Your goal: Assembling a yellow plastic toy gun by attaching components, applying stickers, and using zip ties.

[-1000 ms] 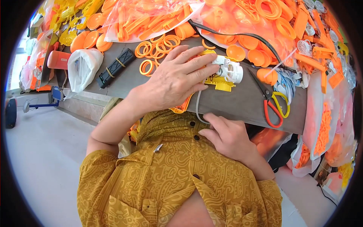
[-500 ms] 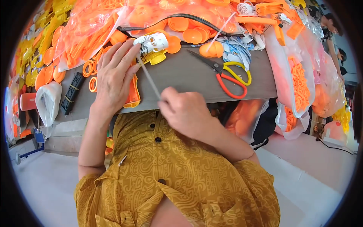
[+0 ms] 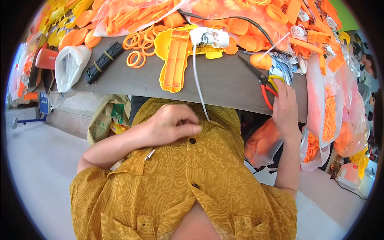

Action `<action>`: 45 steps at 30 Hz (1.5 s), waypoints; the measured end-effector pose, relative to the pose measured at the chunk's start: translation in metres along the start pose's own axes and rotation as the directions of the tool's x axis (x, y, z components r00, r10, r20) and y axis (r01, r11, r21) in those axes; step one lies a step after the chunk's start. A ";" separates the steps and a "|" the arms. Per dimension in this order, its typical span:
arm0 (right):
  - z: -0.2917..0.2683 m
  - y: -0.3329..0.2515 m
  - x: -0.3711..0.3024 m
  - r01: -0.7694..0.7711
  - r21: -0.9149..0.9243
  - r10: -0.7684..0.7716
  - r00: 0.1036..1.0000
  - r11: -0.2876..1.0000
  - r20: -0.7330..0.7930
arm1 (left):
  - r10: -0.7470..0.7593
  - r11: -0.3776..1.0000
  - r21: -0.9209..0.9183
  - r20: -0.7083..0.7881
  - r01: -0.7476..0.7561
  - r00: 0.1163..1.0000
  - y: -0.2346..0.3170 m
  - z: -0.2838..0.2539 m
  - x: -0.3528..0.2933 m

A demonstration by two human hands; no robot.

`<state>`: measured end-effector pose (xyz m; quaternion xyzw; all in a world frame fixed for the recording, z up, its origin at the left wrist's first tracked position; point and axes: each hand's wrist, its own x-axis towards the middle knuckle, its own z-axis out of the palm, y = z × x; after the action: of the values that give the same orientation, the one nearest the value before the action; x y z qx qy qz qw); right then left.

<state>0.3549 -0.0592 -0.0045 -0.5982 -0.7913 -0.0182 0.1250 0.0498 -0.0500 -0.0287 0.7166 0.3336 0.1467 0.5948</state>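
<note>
At the table's right, my right hand (image 3: 285, 105) has its fingers on the looped handles of a pair of scissors (image 3: 263, 77), one handle red and one yellow. The dark blades point away to the left. My left hand (image 3: 170, 125) hovers before my shirt, fingers loosely bent, thumb apart, nothing visible in it. Just beyond it, a thin clear tube (image 3: 197, 76) hangs over the table edge from a white plastic mechanism (image 3: 212, 37). That mechanism lies on a yellow, gun-shaped shell (image 3: 163, 43), with an orange trough-like part (image 3: 176, 60) along its grip.
Orange rings (image 3: 136, 59), a banded bundle of black strips (image 3: 105, 62) and a white bag (image 3: 72, 66) lie to the left. Bags of orange parts (image 3: 136, 16) crowd the back. A black strap (image 3: 240, 19) crosses them. A bin of orange pieces (image 3: 329, 114) stands right.
Both hands have left the white mechanism and tube. My left hand has drawn back toward my shirt; my right hand has moved right onto the scissors. The view has shifted too.
</note>
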 end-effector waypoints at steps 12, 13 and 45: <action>-0.015 0.009 0.012 -0.308 0.711 0.235 0.951 0.632 0.203 | -0.165 0.692 -0.692 0.125 0.205 0.978 -0.018 0.022 0.021; -0.014 0.009 0.014 -0.337 0.788 0.246 0.939 0.515 0.240 | -0.117 0.671 -0.722 0.120 0.168 0.986 -0.016 0.021 0.020; 0.016 -0.072 -0.049 -0.512 0.701 -0.148 0.746 0.496 0.650 | -0.164 0.563 -0.794 0.166 0.230 0.972 -0.017 0.018 0.013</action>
<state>0.2960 -0.1224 -0.0223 -0.5119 -0.6127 0.5886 0.1268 0.0648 -0.0540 -0.0517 0.3312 0.2862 0.1884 0.8792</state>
